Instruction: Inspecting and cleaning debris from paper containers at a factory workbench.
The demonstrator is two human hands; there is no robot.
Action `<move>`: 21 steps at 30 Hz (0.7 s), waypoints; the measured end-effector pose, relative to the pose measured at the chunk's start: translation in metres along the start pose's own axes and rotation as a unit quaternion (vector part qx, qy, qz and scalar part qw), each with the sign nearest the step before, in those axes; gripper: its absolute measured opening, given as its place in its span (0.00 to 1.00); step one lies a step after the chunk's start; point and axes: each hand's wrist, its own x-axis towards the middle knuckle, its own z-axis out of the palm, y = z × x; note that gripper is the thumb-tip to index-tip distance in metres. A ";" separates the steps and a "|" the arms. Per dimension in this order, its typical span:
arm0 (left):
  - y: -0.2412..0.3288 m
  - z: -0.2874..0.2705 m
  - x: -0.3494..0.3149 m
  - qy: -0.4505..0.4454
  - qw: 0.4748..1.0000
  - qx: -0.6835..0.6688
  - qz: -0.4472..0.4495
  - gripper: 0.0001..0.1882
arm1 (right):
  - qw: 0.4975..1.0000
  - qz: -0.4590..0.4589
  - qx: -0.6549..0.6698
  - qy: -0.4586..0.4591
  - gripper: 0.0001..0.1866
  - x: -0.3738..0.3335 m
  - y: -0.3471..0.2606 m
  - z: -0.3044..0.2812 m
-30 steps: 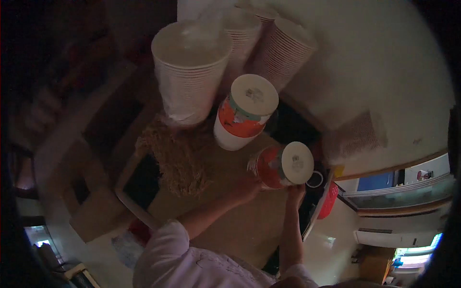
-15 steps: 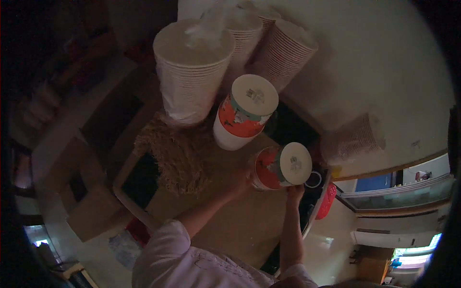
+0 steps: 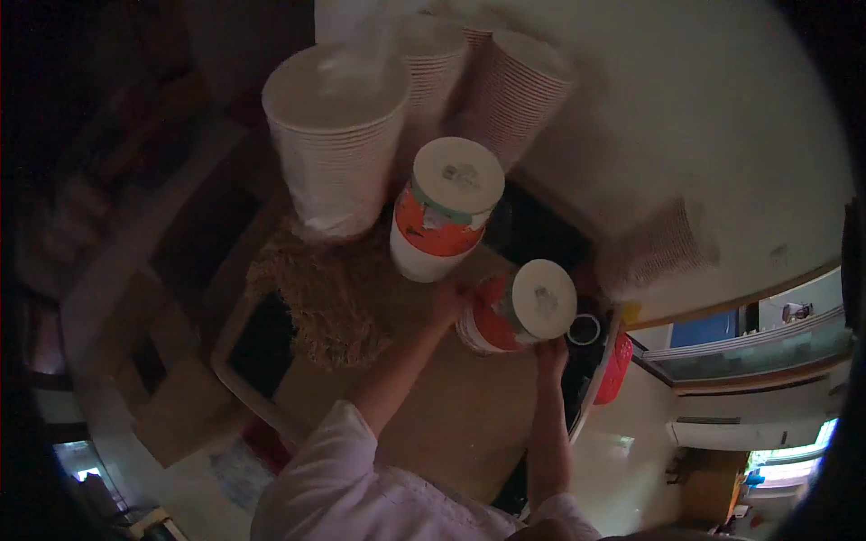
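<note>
Seen from above, both forearms reach forward in white sleeves. The left hand [image 3: 448, 302] presses its fingers on the near side of a tilted tub [image 3: 510, 311], and the right hand [image 3: 550, 354] cups it from below, so both grip it. The tub is orange and white with a white lid, leaning on a brown board [image 3: 451, 415]. Just beyond stands an upright matching tub [image 3: 444, 210], also lidded. Farther back rise stacks of white cups [image 3: 336, 144].

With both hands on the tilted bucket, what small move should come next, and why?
Probably tip it upright. The left hand and right hand grip the small bucket, which leans with its lid facing sideways, close beside the upright large bucket.
</note>
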 end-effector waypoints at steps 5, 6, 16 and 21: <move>0.040 0.011 -0.002 -0.014 0.993 0.115 -0.028 0.08 | 0.985 -0.150 0.019 0.084 0.14 0.001 -0.049 -0.020; 0.044 0.007 -0.005 -0.006 0.990 0.132 -0.038 0.08 | 0.977 -0.170 0.095 0.091 0.14 -0.005 -0.075 -0.020; -0.026 -0.023 -0.006 0.038 0.996 0.080 -0.007 0.10 | 0.898 -0.369 -0.227 0.079 0.20 -0.044 -0.145 -0.007; -0.004 -0.089 0.012 0.177 0.980 0.036 0.087 0.09 | 0.851 -0.403 -0.337 0.010 0.17 -0.035 -0.167 -0.024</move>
